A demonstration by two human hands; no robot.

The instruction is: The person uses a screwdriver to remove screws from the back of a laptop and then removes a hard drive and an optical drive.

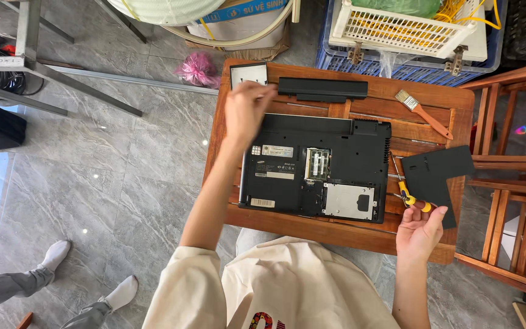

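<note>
A black laptop (336,152) lies bottom-up on a slatted wooden table (336,228), its memory and drive bays uncovered. My left hand (245,109) hovers over the laptop's far left corner, fingers bunched and blurred, close to a small silver-framed panel (249,74) and a long black battery (322,89); whether it holds anything is unclear. My right hand (420,230) rests at the table's near right, fingertips pinching the yellow and red handle of a screwdriver (404,192) that lies beside the laptop. A black cover plate (438,176) sits just right of the screwdriver.
A paintbrush with an orange handle (424,114) lies at the table's far right. A blue crate with a white basket (397,27) stands behind the table. Wooden frames (506,176) crowd the right side. Another person's socked feet (120,292) are on the tiled floor at left.
</note>
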